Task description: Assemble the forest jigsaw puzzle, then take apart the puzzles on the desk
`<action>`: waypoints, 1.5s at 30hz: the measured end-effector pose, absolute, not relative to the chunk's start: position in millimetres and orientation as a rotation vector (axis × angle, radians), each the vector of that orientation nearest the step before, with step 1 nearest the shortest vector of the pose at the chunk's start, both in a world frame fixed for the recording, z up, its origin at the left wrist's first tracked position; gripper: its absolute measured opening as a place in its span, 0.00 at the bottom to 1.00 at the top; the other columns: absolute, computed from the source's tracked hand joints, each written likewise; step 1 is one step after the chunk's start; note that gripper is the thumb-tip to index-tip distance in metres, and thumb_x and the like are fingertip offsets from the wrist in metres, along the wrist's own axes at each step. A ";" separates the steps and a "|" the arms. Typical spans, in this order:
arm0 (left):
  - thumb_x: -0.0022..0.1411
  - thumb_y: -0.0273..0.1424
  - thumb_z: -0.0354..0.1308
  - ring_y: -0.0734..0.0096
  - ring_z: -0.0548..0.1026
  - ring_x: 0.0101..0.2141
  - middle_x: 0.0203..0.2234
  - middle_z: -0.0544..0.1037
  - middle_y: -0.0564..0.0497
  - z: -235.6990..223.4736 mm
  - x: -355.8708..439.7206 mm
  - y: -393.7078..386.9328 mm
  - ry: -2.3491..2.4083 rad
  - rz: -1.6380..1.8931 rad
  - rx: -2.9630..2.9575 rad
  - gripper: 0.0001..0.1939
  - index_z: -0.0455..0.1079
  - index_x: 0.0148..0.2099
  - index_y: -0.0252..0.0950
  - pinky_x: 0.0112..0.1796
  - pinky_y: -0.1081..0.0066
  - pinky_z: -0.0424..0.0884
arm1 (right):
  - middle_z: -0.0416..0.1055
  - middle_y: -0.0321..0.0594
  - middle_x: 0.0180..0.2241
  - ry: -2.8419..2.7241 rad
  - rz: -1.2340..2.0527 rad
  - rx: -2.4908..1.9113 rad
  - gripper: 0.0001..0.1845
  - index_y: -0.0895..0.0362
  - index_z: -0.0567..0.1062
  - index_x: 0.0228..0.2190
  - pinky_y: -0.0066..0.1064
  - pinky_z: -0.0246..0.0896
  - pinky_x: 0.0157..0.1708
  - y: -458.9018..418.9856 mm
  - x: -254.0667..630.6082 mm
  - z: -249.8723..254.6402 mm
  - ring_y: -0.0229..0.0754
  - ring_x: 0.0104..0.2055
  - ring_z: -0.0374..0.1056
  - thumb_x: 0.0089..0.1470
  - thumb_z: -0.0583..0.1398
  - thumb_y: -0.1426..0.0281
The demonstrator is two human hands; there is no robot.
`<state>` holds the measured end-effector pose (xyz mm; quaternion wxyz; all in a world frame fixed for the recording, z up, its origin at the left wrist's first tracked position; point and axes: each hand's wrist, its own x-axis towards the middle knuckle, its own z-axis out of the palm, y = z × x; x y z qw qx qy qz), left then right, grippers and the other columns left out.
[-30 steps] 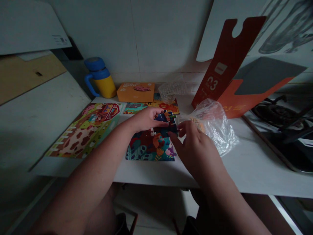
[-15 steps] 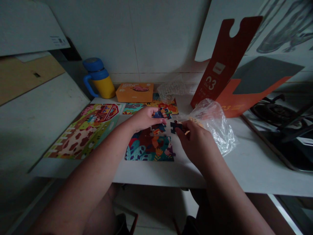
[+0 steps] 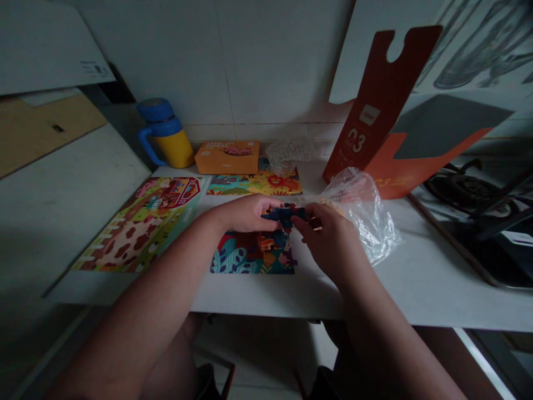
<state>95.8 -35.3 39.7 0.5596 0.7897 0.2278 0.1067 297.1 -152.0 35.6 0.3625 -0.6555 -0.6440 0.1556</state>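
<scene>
My left hand (image 3: pixel 251 213) is closed on joined puzzle pieces (image 3: pixel 275 213), dark blue with some orange, held above the partly assembled puzzle (image 3: pixel 235 260). From the right, my right hand (image 3: pixel 323 221) pinches a dark puzzle piece (image 3: pixel 297 212) against the edge of those pieces. Whether the two are interlocked I cannot tell. The assembled section lies flat below, showing teal leaves, orange plants and a brown shape. My left hand and the held pieces hide its upper part.
A clear plastic bag (image 3: pixel 377 228) with pieces lies by my right hand. Behind are an orange puzzle box (image 3: pixel 228 158), a lion picture (image 3: pixel 277 182), crumpled plastic (image 3: pixel 289 153) and a blue-yellow flask (image 3: pixel 177 147). A farm picture (image 3: pixel 133 239) lies left; an open red-orange box (image 3: pixel 362 133) stands right.
My left hand has lowered its joined pieces toward me and levelled them. My right hand's piece has come left to meet them; before, a gap lay between the two.
</scene>
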 end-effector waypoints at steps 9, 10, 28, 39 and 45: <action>0.61 0.36 0.70 0.67 0.80 0.39 0.40 0.84 0.51 33.5 95.4 -26.2 0.695 0.349 1.899 0.14 0.79 0.48 0.40 0.42 0.68 0.73 | 0.78 0.43 0.35 -1.606 0.239 -1.682 0.09 0.55 0.76 0.39 0.33 0.57 0.33 -157.0 289.3 34.7 0.43 0.33 0.71 0.66 0.60 0.63; 0.60 0.34 0.71 0.68 0.80 0.39 0.38 0.84 0.51 31.9 96.4 -26.2 0.699 0.401 1.825 0.12 0.78 0.46 0.38 0.41 0.68 0.73 | 0.78 0.42 0.35 -1.578 0.265 -1.676 0.10 0.55 0.76 0.39 0.33 0.58 0.32 -157.1 289.4 34.8 0.43 0.33 0.71 0.66 0.59 0.62; 0.54 0.34 0.78 0.75 0.80 0.33 0.34 0.84 0.50 31.2 94.5 -26.8 0.463 0.568 1.382 0.15 0.79 0.39 0.33 0.39 0.72 0.75 | 0.69 0.31 0.28 -1.146 1.172 -0.996 0.17 0.54 0.71 0.34 0.27 0.59 0.27 -154.4 294.4 34.7 0.33 0.26 0.65 0.66 0.63 0.55; 0.53 0.40 0.78 0.65 0.82 0.41 0.39 0.85 0.46 18.9 120.6 -36.4 0.604 0.901 1.255 0.22 0.78 0.44 0.33 0.48 0.63 0.76 | 0.78 0.39 0.32 -1.336 0.666 -1.488 0.16 0.54 0.75 0.41 0.34 0.66 0.31 -154.3 289.3 29.5 0.43 0.31 0.75 0.61 0.67 0.56; 0.62 0.43 0.72 0.65 0.82 0.38 0.38 0.85 0.45 30.2 127.4 -52.2 0.554 0.865 1.076 0.18 0.77 0.43 0.34 0.41 0.63 0.78 | 0.80 0.42 0.34 -1.335 0.598 -1.545 0.17 0.54 0.73 0.43 0.35 0.68 0.30 -153.4 288.9 27.6 0.44 0.30 0.77 0.61 0.66 0.56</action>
